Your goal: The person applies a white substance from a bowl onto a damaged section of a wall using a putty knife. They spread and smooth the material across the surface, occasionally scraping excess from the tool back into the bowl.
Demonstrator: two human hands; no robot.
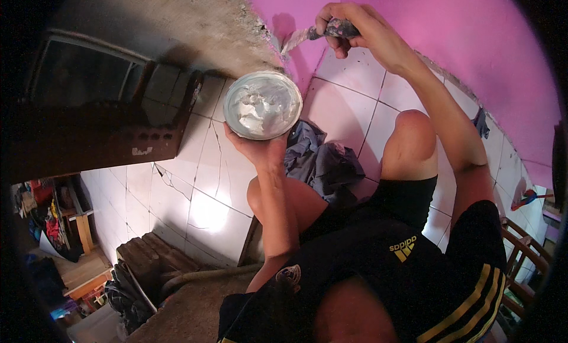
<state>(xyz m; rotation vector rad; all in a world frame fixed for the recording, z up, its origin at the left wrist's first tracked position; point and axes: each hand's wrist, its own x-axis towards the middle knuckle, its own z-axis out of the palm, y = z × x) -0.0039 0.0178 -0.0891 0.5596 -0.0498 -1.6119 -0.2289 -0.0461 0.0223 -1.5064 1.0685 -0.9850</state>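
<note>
White putty in round tub (pixel 262 104)

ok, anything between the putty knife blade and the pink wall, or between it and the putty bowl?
Nothing visible. The putty knife in the right hand already meets the pink wall at its broken edge. The bowl, held up on the left hand, sits just below, with open air between.

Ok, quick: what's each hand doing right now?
Left hand: cupped under a round tub of white putty.
Right hand: closed on a putty knife.
</note>
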